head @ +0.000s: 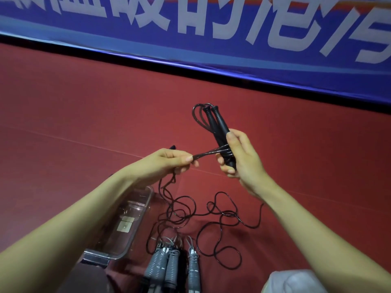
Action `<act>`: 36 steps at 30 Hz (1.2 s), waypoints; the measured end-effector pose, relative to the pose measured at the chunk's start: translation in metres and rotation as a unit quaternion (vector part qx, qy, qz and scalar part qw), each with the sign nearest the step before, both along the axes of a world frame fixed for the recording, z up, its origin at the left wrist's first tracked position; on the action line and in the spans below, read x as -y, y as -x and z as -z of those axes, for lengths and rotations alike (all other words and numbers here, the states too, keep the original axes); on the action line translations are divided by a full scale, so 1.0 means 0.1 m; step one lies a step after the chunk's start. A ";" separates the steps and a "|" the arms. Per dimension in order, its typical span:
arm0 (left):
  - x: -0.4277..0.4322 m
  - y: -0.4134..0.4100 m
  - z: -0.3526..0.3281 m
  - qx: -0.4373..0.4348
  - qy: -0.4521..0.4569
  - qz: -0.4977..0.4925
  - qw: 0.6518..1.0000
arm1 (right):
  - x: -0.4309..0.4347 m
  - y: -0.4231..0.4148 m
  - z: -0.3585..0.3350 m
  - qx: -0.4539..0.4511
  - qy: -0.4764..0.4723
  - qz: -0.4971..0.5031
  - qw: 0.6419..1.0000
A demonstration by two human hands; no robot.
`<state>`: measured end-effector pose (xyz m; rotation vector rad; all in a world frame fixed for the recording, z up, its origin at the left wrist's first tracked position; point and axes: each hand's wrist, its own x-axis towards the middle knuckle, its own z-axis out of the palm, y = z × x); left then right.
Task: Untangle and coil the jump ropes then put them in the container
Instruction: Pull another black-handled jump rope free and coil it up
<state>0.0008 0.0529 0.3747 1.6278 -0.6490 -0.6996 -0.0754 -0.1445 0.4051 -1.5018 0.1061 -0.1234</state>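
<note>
My right hand (239, 157) grips two black jump-rope handles (218, 127) side by side, with cord loops arching over their far ends. My left hand (169, 161) pinches a strand of the black cord (208, 153), stretched taut across to the handles. From my left hand the rest of the black rope (213, 212) hangs down and lies in loose tangled loops on the red floor. A clear plastic container (135, 220) sits below my left forearm. Grey ribbed jump-rope handles (172, 265) lie together at the bottom centre.
A red floor (84, 115) stretches all around. A blue banner with white characters (232, 39) runs along the far side. A grey cloth-covered shape (296, 282) shows at the bottom right.
</note>
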 end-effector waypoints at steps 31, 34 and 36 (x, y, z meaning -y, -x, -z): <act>-0.02 -0.09 -0.13 0.136 -0.052 -0.031 0.989 | -0.11 0.20 0.03 -0.086 0.381 -0.303 0.869; 0.06 -0.01 -0.16 0.161 -0.122 -0.027 0.979 | -0.12 0.16 0.13 -0.134 0.545 -0.286 0.776; 0.14 0.08 -0.15 0.174 -0.131 -0.052 0.975 | -0.07 0.10 0.15 -0.133 0.587 -0.242 0.761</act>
